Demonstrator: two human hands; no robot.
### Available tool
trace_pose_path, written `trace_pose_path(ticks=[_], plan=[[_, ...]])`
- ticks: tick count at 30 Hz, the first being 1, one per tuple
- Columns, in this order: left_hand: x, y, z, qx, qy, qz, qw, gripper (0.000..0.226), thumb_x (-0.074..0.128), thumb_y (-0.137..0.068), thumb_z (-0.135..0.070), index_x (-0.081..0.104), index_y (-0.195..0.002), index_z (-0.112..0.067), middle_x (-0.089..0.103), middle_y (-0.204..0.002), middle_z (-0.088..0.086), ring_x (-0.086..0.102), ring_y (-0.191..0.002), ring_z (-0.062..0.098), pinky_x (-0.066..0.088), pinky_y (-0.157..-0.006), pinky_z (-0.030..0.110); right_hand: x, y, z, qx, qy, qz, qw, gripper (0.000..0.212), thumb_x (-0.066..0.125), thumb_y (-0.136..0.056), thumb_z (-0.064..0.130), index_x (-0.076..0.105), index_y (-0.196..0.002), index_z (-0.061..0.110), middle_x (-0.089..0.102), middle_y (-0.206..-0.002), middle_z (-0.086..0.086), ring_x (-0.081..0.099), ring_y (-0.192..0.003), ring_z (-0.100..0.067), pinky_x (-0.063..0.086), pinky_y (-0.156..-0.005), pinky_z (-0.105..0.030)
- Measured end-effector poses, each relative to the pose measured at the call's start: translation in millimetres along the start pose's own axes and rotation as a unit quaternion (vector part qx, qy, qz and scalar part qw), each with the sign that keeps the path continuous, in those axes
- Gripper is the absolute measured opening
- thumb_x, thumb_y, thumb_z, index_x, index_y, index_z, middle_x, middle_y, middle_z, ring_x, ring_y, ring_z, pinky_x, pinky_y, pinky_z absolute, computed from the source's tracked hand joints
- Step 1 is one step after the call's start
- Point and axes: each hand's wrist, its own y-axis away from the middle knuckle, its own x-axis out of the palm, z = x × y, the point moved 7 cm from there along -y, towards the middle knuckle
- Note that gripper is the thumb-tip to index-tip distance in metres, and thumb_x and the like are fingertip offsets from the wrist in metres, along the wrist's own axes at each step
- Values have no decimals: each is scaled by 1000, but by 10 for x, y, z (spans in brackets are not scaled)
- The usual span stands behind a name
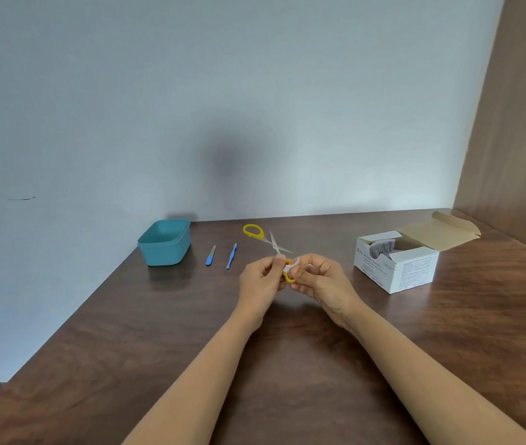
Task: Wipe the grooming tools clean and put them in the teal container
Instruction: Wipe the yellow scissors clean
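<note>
On one brown table sit one opened swab box and one teal container; left hand pinches one pair of scissors, blades apart, above the table; right hand pinches one white wipe against its handle; two blue tools, a file and a stick, lie beside the container.

scissors: near yellow loop mostly hidden behind left hand and right hand | white wipe: mostly covered | alcohol swab box: small print unreadable

Open table leads to the teal container, nail file and blue cuticle tool just right of it, swab box well apart at right.
</note>
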Motion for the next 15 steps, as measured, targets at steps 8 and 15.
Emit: trace_pose_path(ticks=[8, 15], plan=[[-86, -38, -28, 17, -59, 7, 998, 32, 36, -102, -16, 56, -81, -2, 65, -73, 13, 66, -54, 13, 53, -51, 22, -353, -60, -53, 30, -98, -148, 984, 13, 62, -86, -3, 64, -81, 9, 71, -71, 0, 66, -69, -12, 55, -65, -18], [106, 55, -68, 87, -157, 103, 978, 30, 38, -102, -17, 56, -85, 0, 63, -71, 6, 62, -53, 10, 53, -53, 23, -450, -63, -58, 25, -72, -199, 977, 9, 70, -82, 4, 66, -89, 5, 68, -64, -3, 63, -54, -6, 49, -52, -14]])
